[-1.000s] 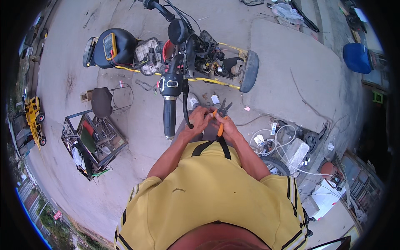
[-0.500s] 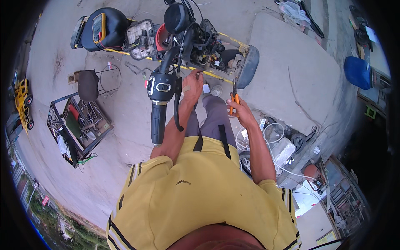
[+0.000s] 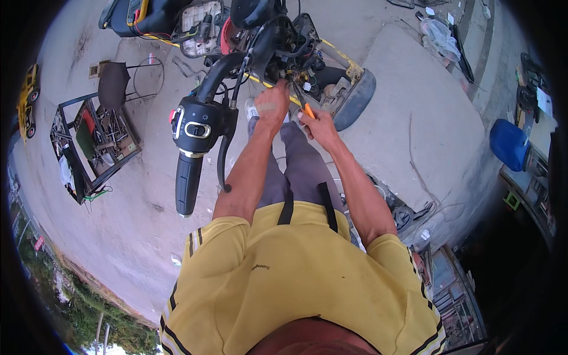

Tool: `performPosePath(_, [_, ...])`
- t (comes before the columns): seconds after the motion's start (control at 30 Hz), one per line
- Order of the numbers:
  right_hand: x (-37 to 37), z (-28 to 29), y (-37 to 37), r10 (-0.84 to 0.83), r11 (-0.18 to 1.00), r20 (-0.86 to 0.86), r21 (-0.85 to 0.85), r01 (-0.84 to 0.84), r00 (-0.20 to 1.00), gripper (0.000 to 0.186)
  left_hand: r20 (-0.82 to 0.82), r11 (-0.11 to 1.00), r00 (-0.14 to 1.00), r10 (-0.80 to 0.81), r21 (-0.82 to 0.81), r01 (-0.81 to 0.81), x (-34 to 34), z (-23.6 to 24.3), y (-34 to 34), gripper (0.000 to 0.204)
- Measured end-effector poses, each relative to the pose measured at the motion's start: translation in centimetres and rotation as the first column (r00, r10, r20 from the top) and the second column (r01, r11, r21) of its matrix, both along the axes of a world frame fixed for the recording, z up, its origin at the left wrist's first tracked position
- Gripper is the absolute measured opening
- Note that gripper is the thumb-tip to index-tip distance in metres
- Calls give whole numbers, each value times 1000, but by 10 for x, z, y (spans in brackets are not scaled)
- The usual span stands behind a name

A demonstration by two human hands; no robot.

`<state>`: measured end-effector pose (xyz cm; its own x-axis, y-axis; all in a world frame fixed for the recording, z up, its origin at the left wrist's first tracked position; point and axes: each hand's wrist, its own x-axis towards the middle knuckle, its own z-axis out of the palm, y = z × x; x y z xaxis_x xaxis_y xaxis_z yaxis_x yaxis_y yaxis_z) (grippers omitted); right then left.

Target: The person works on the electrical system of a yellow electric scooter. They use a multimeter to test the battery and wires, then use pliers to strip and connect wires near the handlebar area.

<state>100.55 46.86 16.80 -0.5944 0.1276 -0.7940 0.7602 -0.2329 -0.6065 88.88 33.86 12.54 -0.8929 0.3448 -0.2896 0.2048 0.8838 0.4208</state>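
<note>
My left hand [image 3: 272, 109] is up at the exposed wiring [image 3: 294, 76] under the scooter's front end [image 3: 284, 53], fingers curled in toward the bundle; whether they actually pinch a wire I cannot tell, since the fingertips are hidden behind the hand. I judge it is there to steady the strands. My right hand [image 3: 316, 123] is closed around an orange-handled tool [image 3: 309, 110], tip angled up toward the same spot, just beside the left hand. Tool type unclear: too small to see.

The handlebar with its switch block [image 3: 198, 125] and black grip [image 3: 187, 183] hangs down to my left, close to the left forearm, so room on that side is tight. On the right, the grey front fender [image 3: 355, 100] bounds the work area. Bare concrete ground [image 3: 148, 195] lies open at lower left. A black wire rack of tools [image 3: 92, 145] stands well apart near the left edge of the concrete.
</note>
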Motion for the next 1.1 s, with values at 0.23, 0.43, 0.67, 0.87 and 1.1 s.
performPosePath(0.23, [-7, -12, 5, 35, 998, 21, -46, -34, 999, 29, 38, 984, 987, 158, 75, -160, -4, -4, 3, 23])
performPosePath(0.43, [-8, -19, 2, 12, 999, -45, -41, -14, 999, 32, 189, 944, 961, 201, 224, -242, -4, -2, 1, 25])
performPosePath(0.67, [-19, -20, 1, 47, 999, -47, -11, -48, 998, 33, 172, 945, 971, 166, 254, -207, -3, -4, -1, 21])
performPosePath(0.87, [-17, -21, -3, 129, 981, -69, 152, -117, 989, 39, 167, 947, 977, 134, 268, -176, -3, -2, -1, 18])
performPosePath(1.1, [-18, -24, -23, 280, 770, -78, 613, -175, 957, 27, 221, 937, 965, 139, 285, -201, -4, 0, 0, 19])
